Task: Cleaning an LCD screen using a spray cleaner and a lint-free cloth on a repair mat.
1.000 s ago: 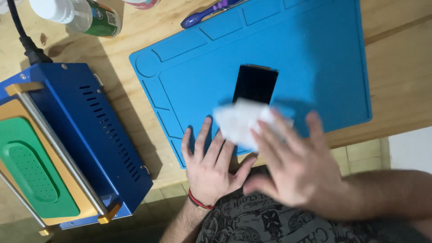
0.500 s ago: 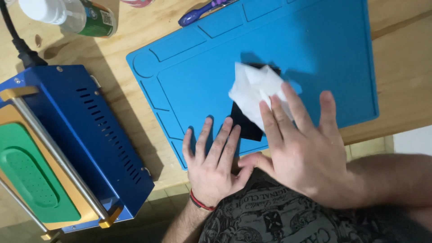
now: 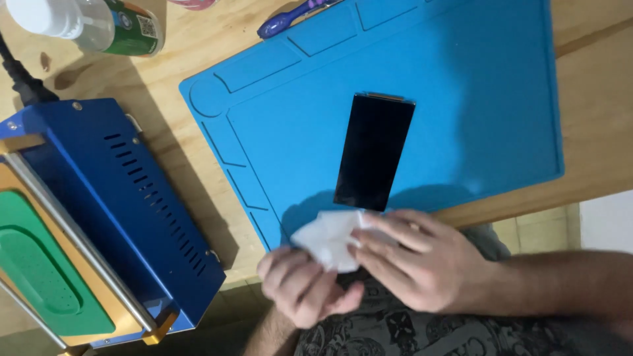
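While wiping: both hands grasping white cloth.
Risk: grit could scratch black screen on blue mat.

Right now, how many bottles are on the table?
1: a clear bottle with a white cap and green label lies at the top-left corner of the wooden table; others may sit out of frame.

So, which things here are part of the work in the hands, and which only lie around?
In use:
- white cloth, held by left hand and right hand
- black glass panel
- blue mat under the panel

Lying about:
- blue machine with green pad
- clear bottle
- purple tool
- wooden table
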